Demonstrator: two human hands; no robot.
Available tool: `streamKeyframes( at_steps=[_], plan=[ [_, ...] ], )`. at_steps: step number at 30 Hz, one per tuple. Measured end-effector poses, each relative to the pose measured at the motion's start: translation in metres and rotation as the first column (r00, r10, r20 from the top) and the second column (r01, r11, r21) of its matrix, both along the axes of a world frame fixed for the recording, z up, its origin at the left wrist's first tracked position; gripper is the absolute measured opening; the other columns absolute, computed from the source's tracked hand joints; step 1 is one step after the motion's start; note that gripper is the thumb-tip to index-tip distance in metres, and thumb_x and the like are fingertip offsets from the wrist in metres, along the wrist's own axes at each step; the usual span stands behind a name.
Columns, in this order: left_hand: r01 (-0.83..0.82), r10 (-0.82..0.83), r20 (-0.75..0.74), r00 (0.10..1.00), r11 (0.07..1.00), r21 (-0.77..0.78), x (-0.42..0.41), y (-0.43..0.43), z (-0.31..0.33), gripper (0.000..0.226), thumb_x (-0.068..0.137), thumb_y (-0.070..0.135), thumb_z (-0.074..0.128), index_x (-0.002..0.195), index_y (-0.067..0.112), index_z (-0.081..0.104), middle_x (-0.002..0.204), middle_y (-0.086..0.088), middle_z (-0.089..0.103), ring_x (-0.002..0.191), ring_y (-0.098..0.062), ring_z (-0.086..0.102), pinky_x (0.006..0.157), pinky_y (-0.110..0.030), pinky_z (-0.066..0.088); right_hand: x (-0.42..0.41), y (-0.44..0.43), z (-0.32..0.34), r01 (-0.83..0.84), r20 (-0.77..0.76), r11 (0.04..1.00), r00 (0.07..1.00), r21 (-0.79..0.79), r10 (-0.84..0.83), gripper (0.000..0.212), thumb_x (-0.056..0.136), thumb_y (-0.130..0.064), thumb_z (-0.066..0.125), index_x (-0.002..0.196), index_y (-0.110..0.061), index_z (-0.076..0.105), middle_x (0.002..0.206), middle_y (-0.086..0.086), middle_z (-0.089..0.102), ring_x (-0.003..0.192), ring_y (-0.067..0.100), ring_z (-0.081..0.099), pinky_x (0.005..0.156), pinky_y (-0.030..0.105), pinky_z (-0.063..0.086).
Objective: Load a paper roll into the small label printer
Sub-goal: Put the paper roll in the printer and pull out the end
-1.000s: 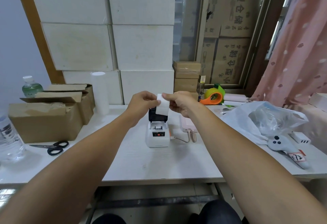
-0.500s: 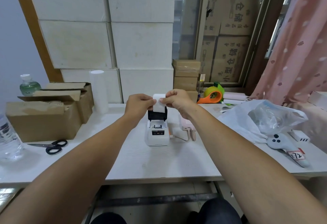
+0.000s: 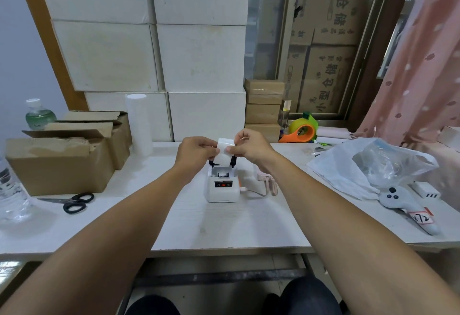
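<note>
A small white label printer (image 3: 222,186) stands in the middle of the white table (image 3: 224,227), its black lid raised at the back and a red light on its front panel. Just above its open bay I hold a white paper roll (image 3: 224,154) between both hands. My left hand (image 3: 196,151) pinches the roll's left side. My right hand (image 3: 249,146) pinches its right side and upper edge. The lower part of the roll overlaps the lid; I cannot tell whether it touches the bay.
Open cardboard boxes (image 3: 64,160), scissors (image 3: 74,201) and water bottles (image 3: 10,190) lie at the left. A pink device with cable (image 3: 266,182) sits right of the printer. A plastic bag (image 3: 368,165), a grey handheld device (image 3: 408,206) and an orange tape dispenser (image 3: 302,131) are at the right.
Both hands have brought the paper roll down a little, closer to the printer's open bay. Their grip on the roll has shifted slightly.
</note>
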State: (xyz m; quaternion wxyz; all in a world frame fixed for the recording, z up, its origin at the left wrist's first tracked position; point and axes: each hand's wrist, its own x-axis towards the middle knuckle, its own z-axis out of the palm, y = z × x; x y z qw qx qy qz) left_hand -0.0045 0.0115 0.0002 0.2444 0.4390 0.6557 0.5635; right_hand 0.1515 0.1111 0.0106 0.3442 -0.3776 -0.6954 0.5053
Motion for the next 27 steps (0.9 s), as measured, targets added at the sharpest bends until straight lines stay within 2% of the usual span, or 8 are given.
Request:
streamKeyframes(
  at_steps=[4, 8, 10, 13, 15, 20, 24, 27],
  plan=[
    [-0.001, 0.001, -0.003, 1.0, 1.0, 0.005, -0.004, 0.003, -0.004, 0.016, 0.083, 0.004, 0.077, 0.082, 0.02, 0.077, 0.089, -0.017, 0.078, 0.076, -0.021, 0.07, 0.044, -0.014, 0.041, -0.002, 0.003, 0.001, 0.021, 0.049, 0.998, 0.999, 0.057, -0.023, 0.034, 0.078, -0.003, 0.09, 0.085, -0.012, 0.057, 0.077, 0.005, 0.06, 0.072, 0.02, 0.064, 0.084, 0.042, 0.061],
    [0.019, -0.018, -0.038, 0.999, 1.0, 0.023, -0.001, 0.005, -0.007, 0.02, 0.081, 0.003, 0.08, 0.087, 0.023, 0.076, 0.083, -0.006, 0.076, 0.079, -0.018, 0.07, 0.07, -0.027, 0.055, -0.005, 0.008, 0.001, 0.017, -0.059, 0.991, 0.998, -0.136, -0.025, 0.045, 0.079, 0.006, 0.086, 0.072, -0.016, 0.047, 0.076, 0.006, 0.056, 0.073, 0.021, 0.067, 0.093, 0.045, 0.063],
    [0.02, -0.017, -0.117, 0.993, 0.999, 0.027, 0.002, 0.007, -0.009, 0.023, 0.08, 0.002, 0.081, 0.097, 0.017, 0.074, 0.082, 0.002, 0.073, 0.078, -0.016, 0.07, 0.073, -0.025, 0.055, -0.006, 0.008, 0.001, 0.022, -0.126, 0.971, 0.991, -0.239, -0.054, 0.05, 0.08, 0.008, 0.084, 0.067, -0.017, 0.042, 0.072, 0.005, 0.053, 0.07, 0.02, 0.064, 0.082, 0.037, 0.065],
    [-0.009, 0.019, -0.269, 0.963, 0.999, 0.04, 0.004, 0.009, -0.011, 0.026, 0.08, 0.004, 0.08, 0.102, 0.014, 0.071, 0.09, -0.002, 0.071, 0.083, -0.02, 0.069, 0.073, -0.03, 0.056, -0.008, 0.008, 0.001, 0.014, -0.166, 0.94, 0.983, -0.342, -0.075, 0.044, 0.082, 0.008, 0.082, 0.068, -0.014, 0.047, 0.072, 0.006, 0.057, 0.07, 0.018, 0.062, 0.059, 0.022, 0.061],
    [-0.024, 0.04, -0.332, 0.942, 0.998, 0.054, 0.005, 0.009, -0.013, 0.026, 0.08, 0.006, 0.081, 0.101, 0.016, 0.069, 0.092, -0.004, 0.07, 0.085, -0.021, 0.069, 0.075, -0.035, 0.058, -0.007, 0.008, 0.002, 0.0, -0.167, 0.932, 0.984, -0.363, -0.065, 0.039, 0.082, 0.007, 0.082, 0.069, -0.013, 0.051, 0.071, 0.007, 0.06, 0.068, 0.016, 0.063, 0.057, 0.02, 0.06],
    [-0.065, 0.095, -0.327, 0.94, 0.993, 0.103, 0.004, 0.01, -0.017, 0.023, 0.08, 0.01, 0.084, 0.1, 0.014, 0.072, 0.09, -0.005, 0.07, 0.082, -0.02, 0.067, 0.076, -0.035, 0.058, -0.005, 0.007, 0.005, -0.075, -0.133, 0.965, 0.99, -0.249, 0.042, 0.035, 0.077, 0.008, 0.086, 0.073, -0.012, 0.057, 0.074, 0.007, 0.065, 0.075, 0.022, 0.068, 0.078, 0.03, 0.063],
    [-0.071, 0.117, -0.346, 0.931, 0.987, 0.141, 0.006, 0.011, -0.016, 0.023, 0.081, 0.008, 0.083, 0.1, 0.014, 0.072, 0.09, -0.001, 0.066, 0.076, -0.013, 0.062, 0.075, -0.032, 0.057, -0.007, 0.005, 0.004, -0.036, -0.092, 0.989, 0.995, -0.141, 0.023, 0.04, 0.073, 0.013, 0.085, 0.075, -0.013, 0.055, 0.076, 0.007, 0.062, 0.084, 0.029, 0.067, 0.09, 0.042, 0.06],
    [-0.077, 0.128, -0.384, 0.914, 0.986, 0.145, 0.005, 0.011, -0.015, 0.022, 0.082, 0.01, 0.082, 0.102, 0.012, 0.073, 0.091, -0.001, 0.064, 0.075, -0.013, 0.06, 0.074, -0.031, 0.056, -0.009, 0.002, 0.004, -0.017, -0.077, 0.992, 0.997, -0.128, 0.008, 0.04, 0.074, 0.01, 0.086, 0.074, -0.014, 0.054, 0.074, 0.004, 0.061, 0.081, 0.025, 0.063, 0.079, 0.036, 0.057]
  ],
)
